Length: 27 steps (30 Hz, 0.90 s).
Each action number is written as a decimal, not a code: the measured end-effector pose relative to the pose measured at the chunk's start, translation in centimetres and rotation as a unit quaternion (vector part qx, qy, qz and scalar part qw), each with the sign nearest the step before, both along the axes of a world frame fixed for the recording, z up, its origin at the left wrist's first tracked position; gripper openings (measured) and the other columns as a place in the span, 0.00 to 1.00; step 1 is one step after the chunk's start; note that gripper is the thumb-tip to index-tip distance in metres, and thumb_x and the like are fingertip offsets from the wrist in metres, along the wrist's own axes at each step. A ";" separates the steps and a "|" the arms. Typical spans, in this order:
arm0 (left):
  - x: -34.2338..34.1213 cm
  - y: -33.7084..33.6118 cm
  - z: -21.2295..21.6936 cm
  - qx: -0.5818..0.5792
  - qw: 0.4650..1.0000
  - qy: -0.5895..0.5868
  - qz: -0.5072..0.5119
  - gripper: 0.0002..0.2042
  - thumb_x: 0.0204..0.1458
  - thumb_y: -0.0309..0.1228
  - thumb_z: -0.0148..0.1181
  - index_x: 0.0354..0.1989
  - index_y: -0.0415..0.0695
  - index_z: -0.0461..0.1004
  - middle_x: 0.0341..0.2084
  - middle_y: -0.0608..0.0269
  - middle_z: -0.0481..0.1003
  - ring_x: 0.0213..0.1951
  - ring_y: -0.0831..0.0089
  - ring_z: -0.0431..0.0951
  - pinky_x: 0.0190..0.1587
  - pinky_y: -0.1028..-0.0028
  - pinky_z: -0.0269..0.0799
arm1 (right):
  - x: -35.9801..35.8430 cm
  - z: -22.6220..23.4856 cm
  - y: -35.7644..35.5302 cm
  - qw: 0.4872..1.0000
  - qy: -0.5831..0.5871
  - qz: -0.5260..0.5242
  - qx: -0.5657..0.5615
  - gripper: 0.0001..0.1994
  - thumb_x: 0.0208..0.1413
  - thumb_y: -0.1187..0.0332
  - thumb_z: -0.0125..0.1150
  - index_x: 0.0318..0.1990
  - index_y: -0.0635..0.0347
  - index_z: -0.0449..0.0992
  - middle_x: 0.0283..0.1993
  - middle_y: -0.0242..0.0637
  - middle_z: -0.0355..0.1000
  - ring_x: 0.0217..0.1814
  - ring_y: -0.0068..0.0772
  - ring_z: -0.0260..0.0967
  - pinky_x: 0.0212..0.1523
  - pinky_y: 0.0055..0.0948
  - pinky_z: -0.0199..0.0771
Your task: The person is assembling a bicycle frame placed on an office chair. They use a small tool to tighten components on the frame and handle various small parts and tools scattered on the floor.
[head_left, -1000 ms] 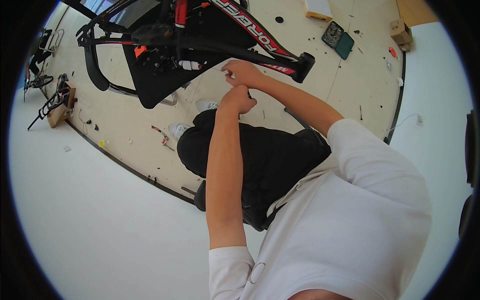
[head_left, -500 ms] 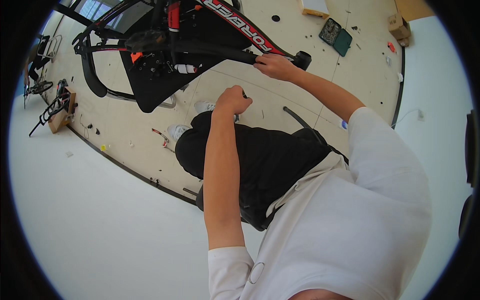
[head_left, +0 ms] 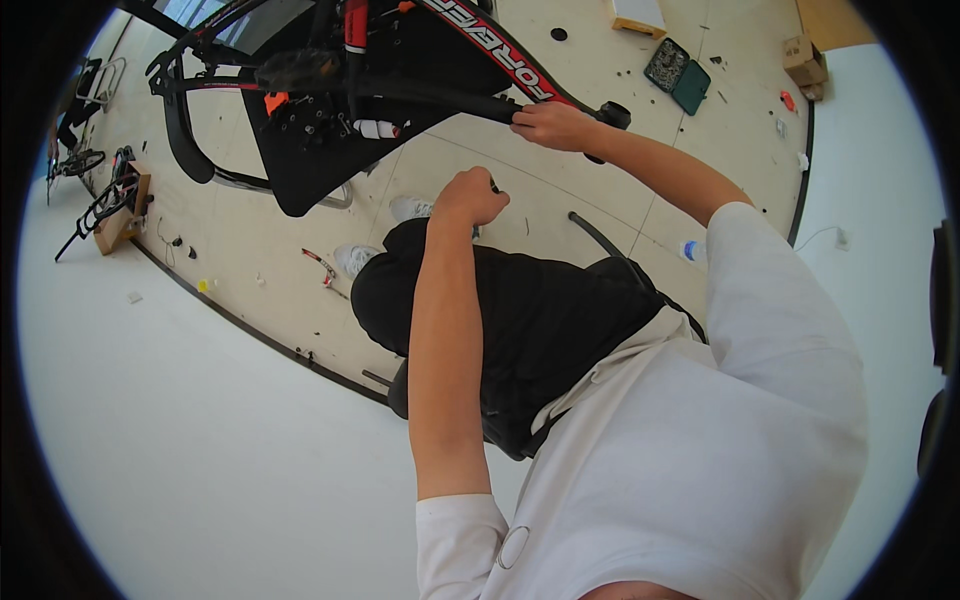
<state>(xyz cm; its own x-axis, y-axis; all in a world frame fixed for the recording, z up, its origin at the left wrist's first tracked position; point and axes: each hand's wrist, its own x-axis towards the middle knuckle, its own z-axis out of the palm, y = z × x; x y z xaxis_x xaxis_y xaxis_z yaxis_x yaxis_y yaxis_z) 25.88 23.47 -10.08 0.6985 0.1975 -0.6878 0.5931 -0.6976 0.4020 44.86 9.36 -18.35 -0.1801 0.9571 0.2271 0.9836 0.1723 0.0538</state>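
Observation:
A black and red bicycle frame point(head_left: 505, 62) lies across the black seat of a chair point(head_left: 310, 185) in front of me. My right hand point(head_left: 553, 127) is closed around the frame's dark tube near the head tube point(head_left: 613, 115). Closer to me and further left, my left hand point(head_left: 475, 196) is held in a fist above my knees. A small dark end shows at its thumb side; the rest of that thing is hidden in the fingers. Small metal parts point(head_left: 310, 125) and a white-and-red cylinder point(head_left: 376, 129) rest on the seat.
An opened dark green case point(head_left: 690, 88) lies on the floor at far right, near cardboard boxes point(head_left: 803, 62). A red curved part point(head_left: 322, 266) lies on the floor to the left of my shoes. Another person point(head_left: 75, 125) sits at the far left beside a bicycle point(head_left: 78, 165).
The view has shifted slightly. My right hand stays on the frame tube, with its forearm a little further right. My left hand remains closed in nearly the same place.

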 end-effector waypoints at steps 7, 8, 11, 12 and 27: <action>-0.3 0.1 0.4 0.006 1.000 -0.001 0.000 0.21 0.46 0.40 0.61 0.45 0.36 0.73 0.42 0.47 0.77 0.46 0.53 0.77 0.49 0.62 0.73 | 0.1 0.0 0.2 1.000 0.024 -0.001 -0.001 0.07 0.45 0.74 0.58 0.34 0.62 0.75 0.34 0.33 0.66 0.37 0.31 0.70 0.34 0.28 0.76; -0.4 0.1 0.3 0.007 1.000 -0.001 0.001 0.21 0.46 0.40 0.61 0.45 0.36 0.73 0.42 0.47 0.77 0.46 0.53 0.77 0.49 0.62 0.73 | 0.1 0.0 0.3 1.000 0.026 0.000 -0.001 0.07 0.45 0.74 0.58 0.33 0.62 0.75 0.33 0.33 0.66 0.37 0.31 0.70 0.33 0.28 0.76; -0.6 0.2 0.0 0.011 1.000 -0.008 -0.002 0.22 0.46 0.40 0.61 0.45 0.36 0.73 0.42 0.46 0.77 0.46 0.53 0.77 0.49 0.62 0.73 | 0.1 0.0 0.4 0.999 0.035 0.001 0.000 0.07 0.44 0.75 0.58 0.33 0.62 0.75 0.33 0.33 0.66 0.36 0.31 0.70 0.33 0.28 0.75; -0.6 0.2 0.0 0.008 1.000 -0.007 -0.002 0.22 0.46 0.40 0.61 0.45 0.36 0.73 0.42 0.46 0.77 0.46 0.53 0.77 0.49 0.62 0.73 | 0.1 0.0 0.4 0.999 0.038 0.001 0.000 0.06 0.44 0.75 0.58 0.33 0.63 0.75 0.32 0.34 0.66 0.36 0.31 0.70 0.33 0.28 0.75; -0.7 0.4 -0.5 0.002 1.000 -0.008 0.002 0.21 0.46 0.40 0.61 0.44 0.36 0.74 0.42 0.46 0.77 0.46 0.52 0.77 0.50 0.61 0.73 | 0.5 -0.5 -1.3 0.995 0.064 -0.081 -0.003 0.04 0.49 0.71 0.60 0.28 0.61 0.72 0.31 0.34 0.66 0.33 0.33 0.70 0.35 0.31 0.74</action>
<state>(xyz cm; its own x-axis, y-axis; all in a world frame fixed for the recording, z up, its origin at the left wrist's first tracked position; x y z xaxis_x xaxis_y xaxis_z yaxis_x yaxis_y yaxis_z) 25.15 23.89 -10.56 0.7081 0.2028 -0.6764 0.5897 -0.6967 0.4085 45.33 8.01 -18.84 0.0067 0.9728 0.2314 0.9972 0.0107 -0.0735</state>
